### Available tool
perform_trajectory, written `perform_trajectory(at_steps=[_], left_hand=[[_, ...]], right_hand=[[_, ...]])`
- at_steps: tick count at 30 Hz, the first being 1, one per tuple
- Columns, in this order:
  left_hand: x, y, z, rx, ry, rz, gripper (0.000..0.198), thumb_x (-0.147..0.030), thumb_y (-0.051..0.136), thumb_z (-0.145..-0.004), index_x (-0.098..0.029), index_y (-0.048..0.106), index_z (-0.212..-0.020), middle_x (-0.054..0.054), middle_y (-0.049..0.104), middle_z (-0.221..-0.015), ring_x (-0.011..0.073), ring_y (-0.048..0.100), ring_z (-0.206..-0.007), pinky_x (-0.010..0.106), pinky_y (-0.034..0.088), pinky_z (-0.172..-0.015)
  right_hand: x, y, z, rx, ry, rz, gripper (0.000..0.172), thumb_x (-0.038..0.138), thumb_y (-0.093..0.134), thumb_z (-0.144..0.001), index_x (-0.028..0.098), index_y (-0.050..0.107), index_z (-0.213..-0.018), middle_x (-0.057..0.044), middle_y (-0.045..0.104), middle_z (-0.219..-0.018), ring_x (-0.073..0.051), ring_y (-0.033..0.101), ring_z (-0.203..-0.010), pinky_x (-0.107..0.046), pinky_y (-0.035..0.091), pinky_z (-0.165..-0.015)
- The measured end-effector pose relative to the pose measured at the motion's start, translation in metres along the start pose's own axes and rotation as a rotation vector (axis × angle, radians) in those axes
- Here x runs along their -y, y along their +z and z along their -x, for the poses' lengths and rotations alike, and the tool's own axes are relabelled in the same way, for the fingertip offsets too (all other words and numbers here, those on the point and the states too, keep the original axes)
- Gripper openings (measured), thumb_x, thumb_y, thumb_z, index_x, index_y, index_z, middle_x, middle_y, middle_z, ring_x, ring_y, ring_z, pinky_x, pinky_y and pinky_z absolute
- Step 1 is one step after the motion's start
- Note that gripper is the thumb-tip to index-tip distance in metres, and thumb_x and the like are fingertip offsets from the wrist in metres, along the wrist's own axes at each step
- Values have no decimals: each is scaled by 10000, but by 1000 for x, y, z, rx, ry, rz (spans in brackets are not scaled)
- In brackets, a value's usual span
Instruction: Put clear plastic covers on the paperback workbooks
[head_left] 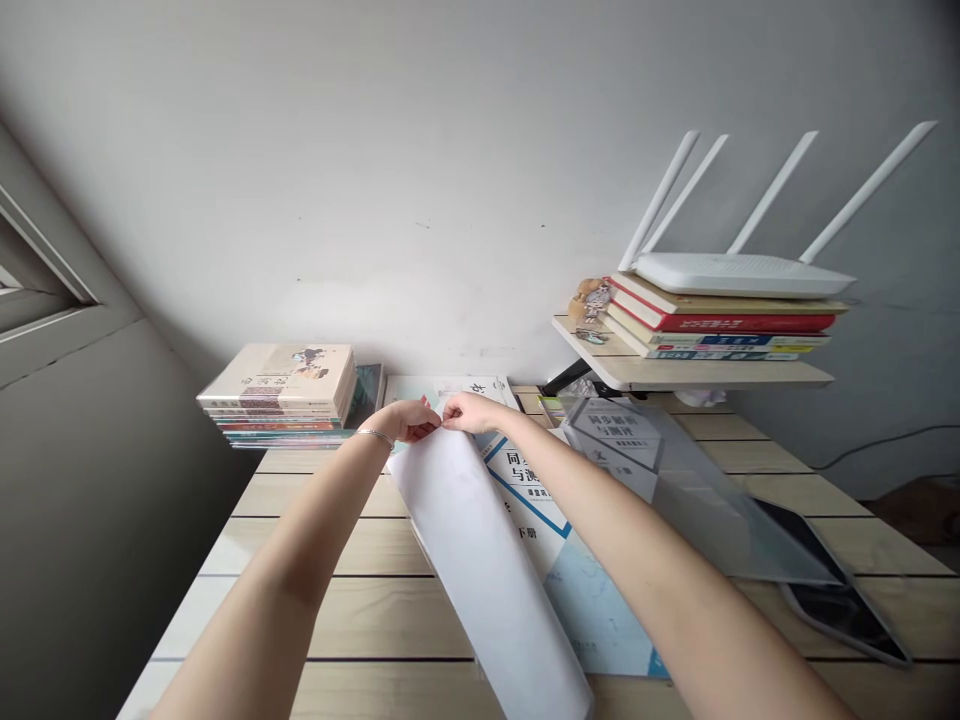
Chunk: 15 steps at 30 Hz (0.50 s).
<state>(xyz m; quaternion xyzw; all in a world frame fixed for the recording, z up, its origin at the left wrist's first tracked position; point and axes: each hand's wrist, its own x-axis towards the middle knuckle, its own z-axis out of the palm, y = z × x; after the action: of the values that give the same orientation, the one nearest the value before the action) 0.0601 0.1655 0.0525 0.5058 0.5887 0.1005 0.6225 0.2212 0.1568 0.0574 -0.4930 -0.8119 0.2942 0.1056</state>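
Observation:
A white sheet (480, 560), folded over or curved into a long strip, slants across the left part of a blue and white workbook (585, 590). At the sheet's far end, my left hand (412, 421) pinches its top edge with curled fingers. My right hand (471, 411) is right beside it, thumb and fingers closed on the same edge. The fingertips of both hands nearly meet. Out to the right of the workbook extends a clear plastic sheet (720, 510), with printed cover lettering showing through its left part. Whatever lies beneath the white sheet is hidden.
A stack of books (277, 390) stands at the back left. Another book (450, 385) lies flat behind my hands. At right, a small shelf (720, 375) carries books and a white router (742, 275). A dark tablet (847, 610) lies partly beneath the clear plastic.

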Motion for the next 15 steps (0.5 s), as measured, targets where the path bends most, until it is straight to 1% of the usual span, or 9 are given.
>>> perform_trajectory(at_steps=[4,8,12,15], left_hand=[[1,1,-6,2,-28,59,127,-46,602,-661,-154,541,-637,-6,590,-561,75,558,-519,151,437,-494],[1,1,-6,9,-9,96,142,-28,601,-655,-160,555,-628,3,608,-575,90,579,-556,162,464,-518],[1,2,-6,2,25,109,147,-16,589,-652,-159,557,-641,7,612,-588,99,600,-595,171,485,-570],[2,4,-3,-16,66,95,149,-22,583,-664,-168,564,-685,-10,596,-575,99,604,-614,169,487,-587]], right_hand=[[-1,6,0,-48,5,-33,87,247,627,-680,165,657,-679,3,619,-651,-131,539,-631,-228,367,-559],[-2,9,0,-84,1,-89,98,257,648,-666,169,632,-627,11,596,-607,-127,526,-608,-230,362,-547],[-5,13,0,-127,7,-175,117,269,683,-643,170,623,-666,8,615,-644,-125,537,-620,-229,384,-564],[-7,15,0,-141,8,-240,144,274,695,-631,166,614,-682,14,604,-634,-119,534,-610,-229,389,-570]])
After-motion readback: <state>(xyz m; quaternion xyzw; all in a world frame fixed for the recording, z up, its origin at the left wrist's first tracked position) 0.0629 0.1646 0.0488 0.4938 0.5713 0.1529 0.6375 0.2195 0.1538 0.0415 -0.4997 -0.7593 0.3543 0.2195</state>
